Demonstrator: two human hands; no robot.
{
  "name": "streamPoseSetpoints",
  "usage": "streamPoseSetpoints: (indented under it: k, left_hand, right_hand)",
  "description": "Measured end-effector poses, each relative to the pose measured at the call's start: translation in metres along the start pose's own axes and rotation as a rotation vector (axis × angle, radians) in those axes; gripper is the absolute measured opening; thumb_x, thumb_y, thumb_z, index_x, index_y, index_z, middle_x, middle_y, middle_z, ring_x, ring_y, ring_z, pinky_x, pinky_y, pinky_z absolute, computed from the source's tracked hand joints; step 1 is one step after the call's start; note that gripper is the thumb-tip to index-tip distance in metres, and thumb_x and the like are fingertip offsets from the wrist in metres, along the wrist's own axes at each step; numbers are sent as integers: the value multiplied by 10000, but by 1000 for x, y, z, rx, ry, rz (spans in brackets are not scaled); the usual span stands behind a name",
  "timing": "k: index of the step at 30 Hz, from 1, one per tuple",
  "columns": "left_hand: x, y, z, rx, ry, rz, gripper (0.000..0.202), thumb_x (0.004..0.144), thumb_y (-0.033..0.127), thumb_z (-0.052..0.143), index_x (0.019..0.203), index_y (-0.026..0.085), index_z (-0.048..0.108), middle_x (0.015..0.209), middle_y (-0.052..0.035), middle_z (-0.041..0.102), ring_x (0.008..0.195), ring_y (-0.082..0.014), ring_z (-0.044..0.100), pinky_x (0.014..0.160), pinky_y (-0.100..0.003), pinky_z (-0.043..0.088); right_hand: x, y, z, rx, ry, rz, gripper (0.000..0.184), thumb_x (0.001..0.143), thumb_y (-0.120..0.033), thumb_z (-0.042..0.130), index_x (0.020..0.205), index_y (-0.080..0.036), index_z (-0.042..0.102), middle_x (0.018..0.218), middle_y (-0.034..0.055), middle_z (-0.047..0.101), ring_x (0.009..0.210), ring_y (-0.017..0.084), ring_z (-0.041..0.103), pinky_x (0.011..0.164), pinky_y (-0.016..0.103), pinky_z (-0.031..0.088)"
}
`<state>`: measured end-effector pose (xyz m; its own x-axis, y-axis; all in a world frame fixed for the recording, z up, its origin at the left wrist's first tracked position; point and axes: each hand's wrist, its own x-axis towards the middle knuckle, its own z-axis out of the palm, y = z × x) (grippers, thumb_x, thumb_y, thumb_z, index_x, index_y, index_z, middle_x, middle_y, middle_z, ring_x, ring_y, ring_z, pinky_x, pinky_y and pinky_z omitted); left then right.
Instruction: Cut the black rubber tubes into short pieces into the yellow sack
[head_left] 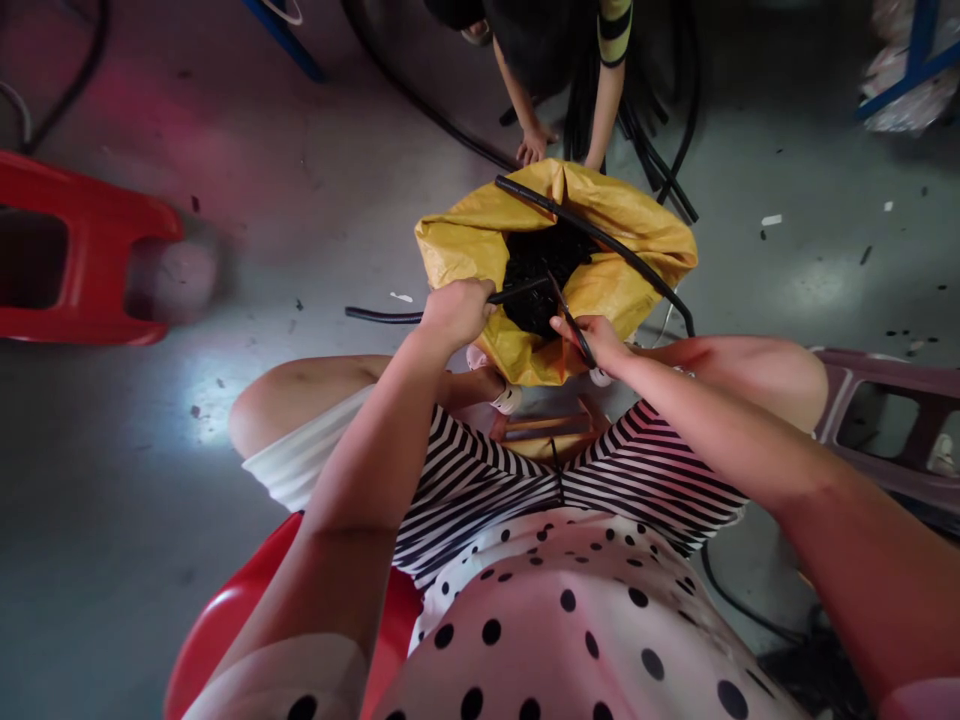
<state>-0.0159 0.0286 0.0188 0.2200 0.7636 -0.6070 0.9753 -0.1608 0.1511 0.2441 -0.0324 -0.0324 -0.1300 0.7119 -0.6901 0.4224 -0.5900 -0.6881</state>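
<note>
My left hand (456, 312) is closed around a black ribbed tube (382, 316) that runs from the floor at the left towards the yellow sack (465, 245). My right hand (596, 338) is closed on dark scissors (570, 320), whose blades point up at the tube's end over the sack's mouth. The sack stands open between my knees and holds a heap of short black tube pieces (541, 262). A longer black tube (600, 238) lies across its rim.
Another person's two hands (534, 143) reach down to a bundle of black tubes (660, 150) behind the sack. A red plastic stool (75, 250) lies at the left, a purple one (885, 410) at the right. I sit on a red seat (225, 620). Scraps dot the grey floor.
</note>
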Motion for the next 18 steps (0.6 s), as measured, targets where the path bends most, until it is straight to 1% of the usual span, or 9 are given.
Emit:
streamPoseSetpoints:
  k: [2, 5, 7, 10, 14, 18]
  left_hand:
    - [0, -1, 0, -2, 30, -12, 381, 1087, 290, 563, 1402, 210, 763, 1429, -169, 788, 1355, -377, 735, 979, -408, 599]
    - [0, -1, -1, 0, 48, -3, 376, 1088, 294, 560, 1393, 213, 764, 1419, -166, 788, 1347, -376, 735, 982, -409, 602]
    - [-1, 2, -1, 5, 44, 12, 377, 1090, 287, 555, 1393, 206, 765, 1416, -168, 788, 1346, -377, 734, 987, -409, 605]
    - [-2, 10, -2, 14, 27, 51, 376, 1092, 266, 548, 1380, 181, 775, 1398, -183, 790, 1337, -381, 738, 1004, -419, 607]
    - [-3, 19, -1, 33, -17, 120, 382, 1083, 232, 554, 1386, 170, 777, 1368, -191, 799, 1329, -382, 742, 1012, -421, 602]
    - [-3, 19, 0, 24, -28, 124, 398, 1092, 241, 542, 1413, 174, 768, 1390, -184, 798, 1334, -376, 744, 1014, -413, 597]
  right_hand:
    - [0, -2, -1, -39, -49, 15, 723, 961, -906, 702, 727, -232, 584, 622, -6, 568, 595, 158, 514, 600, 319, 384]
    - [-1, -5, -2, -85, -99, 43, 662, 1025, -833, 687, 772, -222, 633, 676, 4, 608, 643, 178, 554, 672, 337, 450]
    - [-1, -8, -1, -90, -113, 56, 627, 1027, -801, 716, 799, -220, 653, 697, 6, 624, 661, 185, 565, 701, 347, 476]
    - [-2, -11, -1, -83, -102, 46, 603, 995, -789, 776, 833, -217, 676, 726, 13, 655, 693, 190, 588, 725, 347, 500]
    - [-3, -10, 3, -95, -67, 68, 650, 987, -828, 757, 786, -217, 661, 673, 17, 660, 636, 178, 596, 663, 326, 489]
    - [-2, -4, 8, -68, -62, 66, 732, 1008, -877, 675, 676, -231, 590, 580, 43, 644, 547, 171, 593, 575, 307, 459]
